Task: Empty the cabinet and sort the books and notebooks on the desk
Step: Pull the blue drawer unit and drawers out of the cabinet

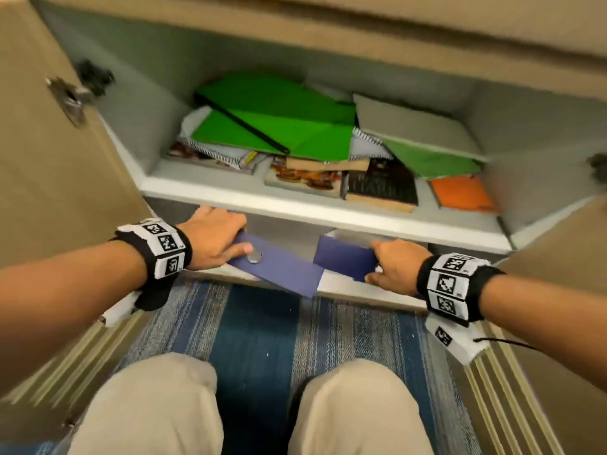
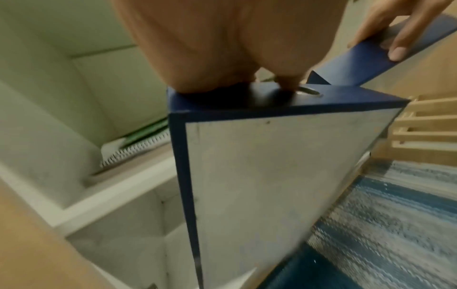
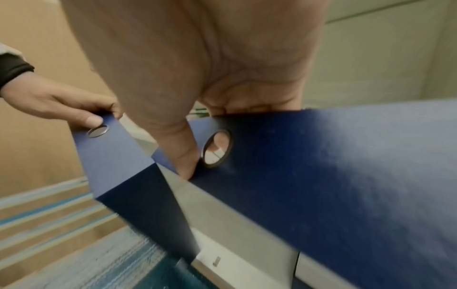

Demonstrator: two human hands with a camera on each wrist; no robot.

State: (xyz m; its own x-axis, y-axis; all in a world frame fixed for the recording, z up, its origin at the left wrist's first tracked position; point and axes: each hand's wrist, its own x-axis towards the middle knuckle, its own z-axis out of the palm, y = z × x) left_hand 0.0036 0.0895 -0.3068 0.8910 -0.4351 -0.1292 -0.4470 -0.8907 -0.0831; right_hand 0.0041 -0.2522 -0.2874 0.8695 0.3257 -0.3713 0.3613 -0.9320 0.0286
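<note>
Two blue binders stand tilted at the front of the cabinet's lower shelf. My left hand (image 1: 216, 238) grips the top of the left blue binder (image 1: 282, 267), thumb beside its metal ring hole. In the left wrist view this left binder (image 2: 272, 166) shows its grey side. My right hand (image 1: 397, 264) grips the right blue binder (image 1: 345, 257); in the right wrist view a finger of the right hand (image 3: 197, 68) lies by the spine hole of that right binder (image 3: 321, 166). The upper shelf holds green folders (image 1: 279, 119), spiral notebooks (image 1: 210, 149), a dark book (image 1: 381, 185) and an orange notebook (image 1: 463, 193).
Both cabinet doors stand open, the left door (image 1: 49, 159) and the right door (image 1: 574, 241) flanking my arms. The white shelf edge (image 1: 295, 205) runs just above my hands. A blue striped rug (image 1: 262, 323) lies below, with my knees (image 1: 147, 405) on it.
</note>
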